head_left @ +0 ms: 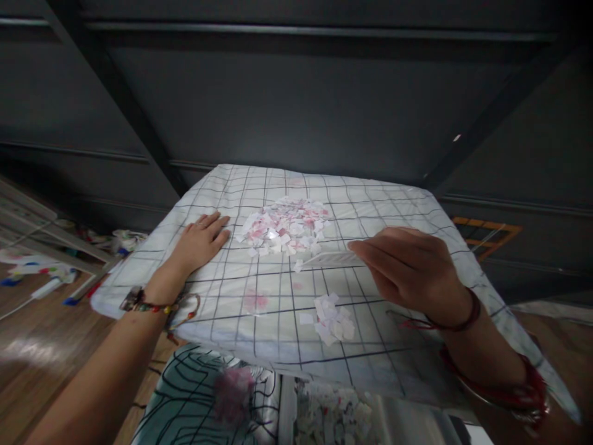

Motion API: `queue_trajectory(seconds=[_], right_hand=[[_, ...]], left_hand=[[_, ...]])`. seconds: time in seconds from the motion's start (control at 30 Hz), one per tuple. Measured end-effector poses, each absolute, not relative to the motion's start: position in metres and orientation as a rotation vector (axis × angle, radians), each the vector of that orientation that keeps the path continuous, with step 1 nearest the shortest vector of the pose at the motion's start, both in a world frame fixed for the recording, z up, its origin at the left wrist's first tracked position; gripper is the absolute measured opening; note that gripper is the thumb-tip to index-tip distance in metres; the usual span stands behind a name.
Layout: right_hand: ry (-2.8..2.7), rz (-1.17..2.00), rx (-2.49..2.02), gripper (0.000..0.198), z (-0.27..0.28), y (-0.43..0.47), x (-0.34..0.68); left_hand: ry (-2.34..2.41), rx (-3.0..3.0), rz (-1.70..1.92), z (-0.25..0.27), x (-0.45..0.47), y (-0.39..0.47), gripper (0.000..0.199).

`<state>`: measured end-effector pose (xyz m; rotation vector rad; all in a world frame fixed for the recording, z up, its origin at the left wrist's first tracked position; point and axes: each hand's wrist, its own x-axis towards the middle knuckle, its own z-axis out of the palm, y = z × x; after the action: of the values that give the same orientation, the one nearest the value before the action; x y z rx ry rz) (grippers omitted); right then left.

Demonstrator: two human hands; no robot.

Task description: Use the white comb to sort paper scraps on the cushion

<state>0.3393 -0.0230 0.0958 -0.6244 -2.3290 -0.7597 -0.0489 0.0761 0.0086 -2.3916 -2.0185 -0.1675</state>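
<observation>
My left hand point(201, 240) lies flat on the checked cloth point(370, 210), its fingers spread, to the left of a large heap of white and pink paper scraps point(290, 225). In my right hand point(410, 262) is a thin white flat strip point(336, 258) with slanted marks or slits, pinched between thumb and fingers. The strip's far tip reaches a small white scrap point(299, 266) at the heap's near edge; whether they touch I cannot tell. Nearer to me sits a smaller pile of white scraps point(332, 318).
Below the table's near edge is a container point(333, 414) of scraps, beside teal patterned fabric point(185, 389). A pink stain point(256, 301) marks the cloth. Dark panels point(296, 105) rise behind the table. At the left stands a pale rack point(88, 247) on the wooden floor.
</observation>
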Motion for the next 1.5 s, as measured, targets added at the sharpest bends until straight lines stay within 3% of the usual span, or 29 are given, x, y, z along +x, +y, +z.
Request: queue_trajectory(seconds=[1.5], right_hand=[[-2.322, -0.874, -0.675, 0.024, 0.0959, -0.0218, 0.3405]], left_hand=[[-1.976, -2.406, -0.235, 0.0064, -0.0521, 0.0772, 0.059]])
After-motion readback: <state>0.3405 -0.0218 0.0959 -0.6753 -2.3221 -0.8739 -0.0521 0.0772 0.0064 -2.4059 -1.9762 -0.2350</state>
